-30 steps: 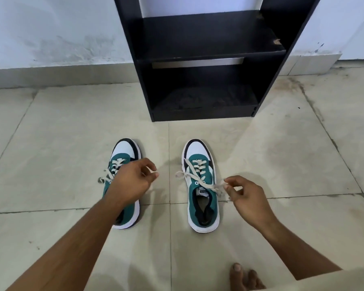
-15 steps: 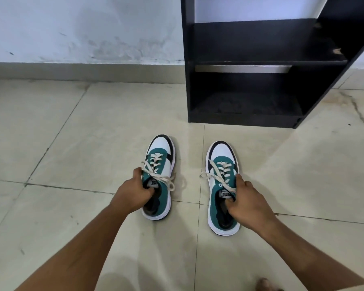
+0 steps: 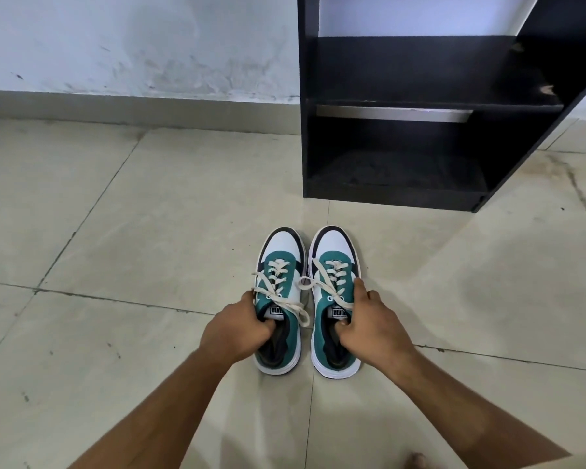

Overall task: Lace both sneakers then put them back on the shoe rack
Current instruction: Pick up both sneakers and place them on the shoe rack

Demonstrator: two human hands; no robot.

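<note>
On the tiled floor (image 3: 115,231), just before the black shoe rack (image 3: 403,187), two laced sneakers stood side by side, toes toward it. Left hand (image 3: 232,333) gripped the left sneaker (image 3: 279,255) at its collar; right hand (image 3: 372,328) gripped the right sneaker (image 3: 332,252) likewise, fingers inside each opening.

Bright even daylight, soft shadows, sharp focus, wide-angle bending at edges
</note>
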